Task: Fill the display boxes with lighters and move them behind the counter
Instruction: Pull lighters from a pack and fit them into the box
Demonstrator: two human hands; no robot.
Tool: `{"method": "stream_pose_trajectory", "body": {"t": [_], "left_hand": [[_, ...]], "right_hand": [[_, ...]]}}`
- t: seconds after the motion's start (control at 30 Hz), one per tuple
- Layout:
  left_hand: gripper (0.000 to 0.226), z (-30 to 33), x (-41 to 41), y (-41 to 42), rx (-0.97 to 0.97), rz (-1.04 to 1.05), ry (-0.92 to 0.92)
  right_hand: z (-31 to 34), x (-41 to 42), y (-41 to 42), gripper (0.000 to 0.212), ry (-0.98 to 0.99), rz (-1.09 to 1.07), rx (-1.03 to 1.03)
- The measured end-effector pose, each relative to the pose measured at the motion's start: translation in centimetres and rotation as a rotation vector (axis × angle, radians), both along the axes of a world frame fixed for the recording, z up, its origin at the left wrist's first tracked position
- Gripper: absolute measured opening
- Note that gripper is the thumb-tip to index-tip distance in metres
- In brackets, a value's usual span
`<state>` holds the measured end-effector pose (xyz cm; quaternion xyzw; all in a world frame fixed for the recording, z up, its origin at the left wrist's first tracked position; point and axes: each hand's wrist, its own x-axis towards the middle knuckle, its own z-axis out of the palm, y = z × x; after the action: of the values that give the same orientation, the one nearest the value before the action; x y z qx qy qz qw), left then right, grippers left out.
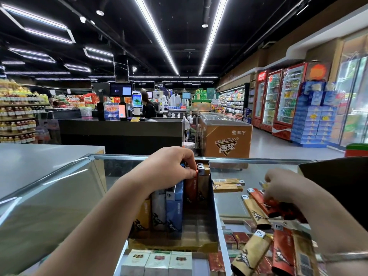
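My left hand pinches an orange lighter standing in the display box on the glass counter; right hand fingers curl onto loose lighters. Box partly filled, near rows bare; not yet moved. Loose: about seven

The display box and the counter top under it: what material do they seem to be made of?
Display box: probably thin printed cardboard, with flat folded walls and a glossy gold front edge. Counter top: likely glass in metal edging, since it reflects the lights and packs show beneath it.
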<state>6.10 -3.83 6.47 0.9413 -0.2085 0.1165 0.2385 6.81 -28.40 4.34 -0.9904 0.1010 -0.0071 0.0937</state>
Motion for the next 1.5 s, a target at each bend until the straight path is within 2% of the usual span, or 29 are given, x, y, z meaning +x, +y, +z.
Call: {"method": "stream_pose_trajectory", "body": {"t": [0.2, 0.43, 0.63, 0.9, 1.07, 1.13, 1.27, 1.4, 1.5], "left_hand": [[0.004, 0.1, -0.2, 0.0, 0.007, 0.0, 0.002], [0.004, 0.1, -0.2, 0.0, 0.007, 0.002, -0.008], [0.007, 0.0, -0.3, 0.0, 0.015, 0.003, -0.01], [0.006, 0.0, -0.1, 0.1, 0.008, -0.003, -0.003], [0.008, 0.0, 0.0, 0.1, 0.006, -0.014, 0.004], [0.007, 0.0, 0.0, 0.1, 0.013, -0.013, 0.0], [0.006, 0.1, -0.1, 0.1, 0.01, -0.009, -0.007], [0.005, 0.0, -0.1, 0.0, 0.015, 0.0, -0.01], [0.006, 0.1, -0.1, 0.0, 0.02, 0.006, -0.01]], "right_hand": [[-0.1, 0.1, 0.1, 0.033, 0.054, 0.056, 0.171], [-1.1, 0.7, 0.0, 0.046, 0.133, 0.119, 0.061], [-1.0, 0.9, 0.3, 0.037, 0.213, 0.158, 0.288], [-1.4, 1.0, 0.8, 0.023, 0.157, 0.119, 0.281], [-0.9, 0.9, 0.6, 0.02, -0.009, 0.071, 0.395], [-0.4, 0.4, 1.0, 0.019, -0.014, 0.097, 0.412], [-0.6, -0.2, 2.3, 0.025, 0.124, 0.223, 0.16], [-1.1, -0.3, 2.9, 0.046, 0.173, 0.254, -0.046], [-1.8, -0.2, 3.2, 0.06, 0.179, 0.253, -0.066]]}}
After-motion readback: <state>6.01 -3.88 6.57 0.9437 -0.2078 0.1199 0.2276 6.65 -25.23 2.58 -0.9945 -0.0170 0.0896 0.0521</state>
